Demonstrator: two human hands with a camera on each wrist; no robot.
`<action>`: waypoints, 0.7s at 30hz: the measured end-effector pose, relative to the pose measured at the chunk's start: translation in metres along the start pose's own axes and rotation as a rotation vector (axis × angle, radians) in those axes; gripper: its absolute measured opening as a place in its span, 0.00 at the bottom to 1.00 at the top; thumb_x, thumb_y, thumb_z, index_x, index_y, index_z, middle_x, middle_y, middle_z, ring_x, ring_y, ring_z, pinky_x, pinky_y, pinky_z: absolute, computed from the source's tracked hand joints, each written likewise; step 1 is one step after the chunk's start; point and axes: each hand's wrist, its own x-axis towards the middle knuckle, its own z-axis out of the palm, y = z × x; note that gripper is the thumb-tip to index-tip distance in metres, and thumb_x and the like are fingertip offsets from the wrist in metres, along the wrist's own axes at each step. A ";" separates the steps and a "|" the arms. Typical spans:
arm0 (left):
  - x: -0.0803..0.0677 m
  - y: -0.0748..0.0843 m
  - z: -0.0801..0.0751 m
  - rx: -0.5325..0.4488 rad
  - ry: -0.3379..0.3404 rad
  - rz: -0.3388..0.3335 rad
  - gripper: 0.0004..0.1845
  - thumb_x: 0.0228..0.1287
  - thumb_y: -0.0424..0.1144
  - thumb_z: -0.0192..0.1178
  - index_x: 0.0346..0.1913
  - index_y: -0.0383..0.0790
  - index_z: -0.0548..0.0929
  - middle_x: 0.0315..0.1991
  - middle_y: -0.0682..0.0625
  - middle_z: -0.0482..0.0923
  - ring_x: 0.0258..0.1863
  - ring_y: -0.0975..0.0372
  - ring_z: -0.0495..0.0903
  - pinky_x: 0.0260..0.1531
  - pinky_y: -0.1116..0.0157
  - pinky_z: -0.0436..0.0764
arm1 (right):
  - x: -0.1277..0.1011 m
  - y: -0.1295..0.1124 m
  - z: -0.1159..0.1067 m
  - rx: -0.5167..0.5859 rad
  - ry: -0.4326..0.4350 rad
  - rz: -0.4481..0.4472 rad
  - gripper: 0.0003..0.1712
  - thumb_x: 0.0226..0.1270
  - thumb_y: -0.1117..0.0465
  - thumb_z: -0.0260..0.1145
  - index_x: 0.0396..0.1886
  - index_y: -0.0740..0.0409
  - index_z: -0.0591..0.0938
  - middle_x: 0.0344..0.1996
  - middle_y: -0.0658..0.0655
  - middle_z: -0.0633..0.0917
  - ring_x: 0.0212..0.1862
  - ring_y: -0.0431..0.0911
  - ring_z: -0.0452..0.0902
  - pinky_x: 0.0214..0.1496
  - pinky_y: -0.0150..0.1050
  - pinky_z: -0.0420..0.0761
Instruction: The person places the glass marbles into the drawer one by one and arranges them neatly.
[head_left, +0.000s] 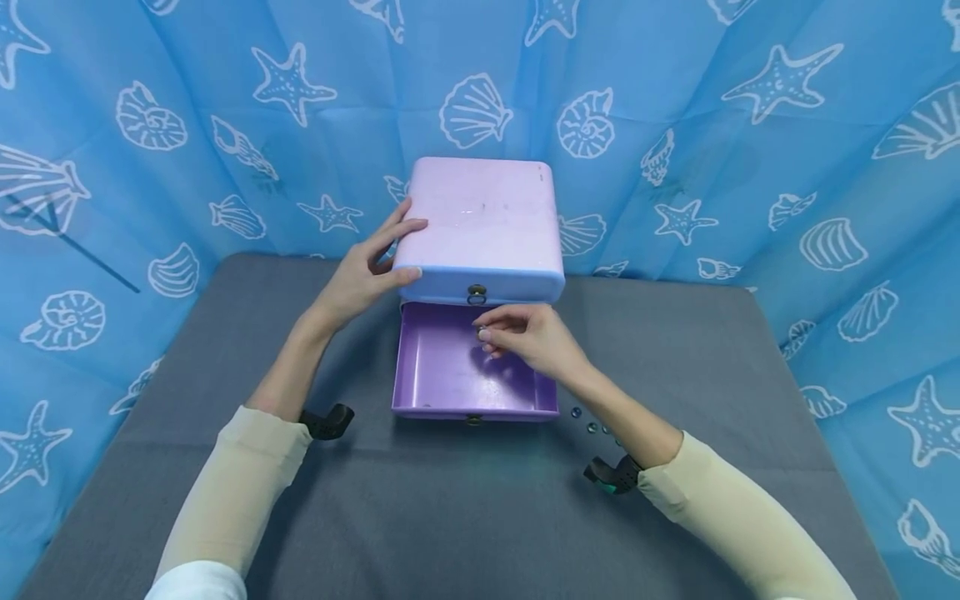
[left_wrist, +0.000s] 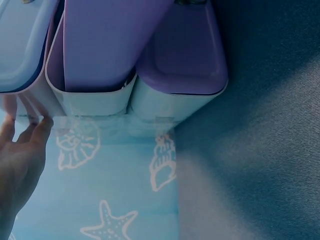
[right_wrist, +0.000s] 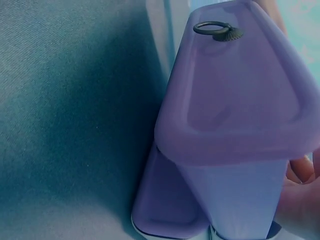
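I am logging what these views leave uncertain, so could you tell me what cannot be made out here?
- Small item pinched by the right hand: too small in the head view.
- Beads on the table: partly hidden by the right forearm.
- Left hand: cut off by the left wrist view's edge.
- Closed upper drawer: contents hidden.
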 end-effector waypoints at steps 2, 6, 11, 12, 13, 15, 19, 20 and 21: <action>0.000 0.000 0.000 0.001 0.002 -0.005 0.33 0.66 0.35 0.63 0.72 0.35 0.67 0.81 0.52 0.43 0.78 0.57 0.44 0.70 0.40 0.52 | 0.003 0.001 0.002 -0.006 -0.002 0.006 0.13 0.68 0.66 0.68 0.49 0.66 0.85 0.33 0.63 0.88 0.35 0.55 0.87 0.44 0.52 0.84; 0.000 0.001 0.000 0.001 0.004 -0.005 0.32 0.66 0.33 0.62 0.72 0.34 0.67 0.81 0.51 0.43 0.79 0.56 0.44 0.70 0.39 0.52 | 0.007 0.002 0.006 -0.006 -0.007 0.006 0.12 0.68 0.66 0.68 0.49 0.66 0.86 0.34 0.64 0.89 0.34 0.51 0.87 0.43 0.51 0.85; 0.000 0.001 0.002 -0.009 0.001 0.001 0.32 0.66 0.32 0.62 0.72 0.33 0.66 0.81 0.50 0.42 0.79 0.56 0.43 0.70 0.39 0.52 | 0.011 0.002 0.012 0.002 0.004 0.039 0.12 0.68 0.66 0.68 0.48 0.66 0.86 0.34 0.62 0.89 0.33 0.48 0.87 0.44 0.49 0.85; 0.000 0.001 0.002 -0.013 0.002 0.002 0.32 0.66 0.31 0.62 0.72 0.33 0.66 0.81 0.50 0.42 0.79 0.56 0.43 0.70 0.39 0.51 | 0.011 0.002 0.014 0.003 0.007 0.048 0.12 0.68 0.66 0.68 0.48 0.66 0.86 0.34 0.62 0.89 0.33 0.48 0.87 0.44 0.49 0.85; 0.000 0.001 0.002 -0.013 0.003 0.002 0.32 0.66 0.31 0.61 0.72 0.33 0.66 0.81 0.50 0.42 0.79 0.56 0.43 0.70 0.39 0.51 | 0.013 0.002 0.015 0.001 0.009 0.056 0.11 0.68 0.66 0.68 0.48 0.66 0.86 0.34 0.62 0.89 0.32 0.47 0.87 0.44 0.49 0.85; -0.001 0.001 0.002 -0.012 0.006 0.001 0.32 0.66 0.31 0.61 0.72 0.33 0.67 0.81 0.50 0.42 0.79 0.56 0.43 0.70 0.39 0.51 | 0.015 0.003 0.017 0.001 0.010 0.068 0.11 0.68 0.67 0.67 0.47 0.67 0.86 0.34 0.62 0.89 0.32 0.46 0.87 0.44 0.48 0.85; -0.001 0.001 0.001 -0.008 0.008 0.002 0.32 0.66 0.32 0.62 0.72 0.33 0.67 0.81 0.50 0.42 0.79 0.56 0.43 0.70 0.39 0.51 | 0.017 0.003 0.020 -0.013 0.006 0.086 0.11 0.68 0.67 0.67 0.48 0.68 0.85 0.34 0.61 0.89 0.31 0.45 0.86 0.43 0.46 0.86; -0.001 0.000 0.001 -0.009 0.008 0.003 0.32 0.66 0.32 0.62 0.72 0.33 0.67 0.81 0.50 0.42 0.79 0.56 0.43 0.70 0.39 0.51 | 0.017 0.004 0.021 -0.016 0.004 0.092 0.11 0.68 0.67 0.67 0.48 0.69 0.85 0.33 0.61 0.89 0.31 0.44 0.86 0.42 0.46 0.86; -0.001 0.000 0.001 -0.011 0.007 0.004 0.32 0.66 0.33 0.62 0.72 0.33 0.67 0.81 0.50 0.42 0.79 0.56 0.43 0.70 0.39 0.51 | 0.018 0.004 0.022 -0.023 0.004 0.097 0.11 0.68 0.67 0.67 0.48 0.68 0.85 0.33 0.60 0.89 0.30 0.44 0.86 0.41 0.45 0.86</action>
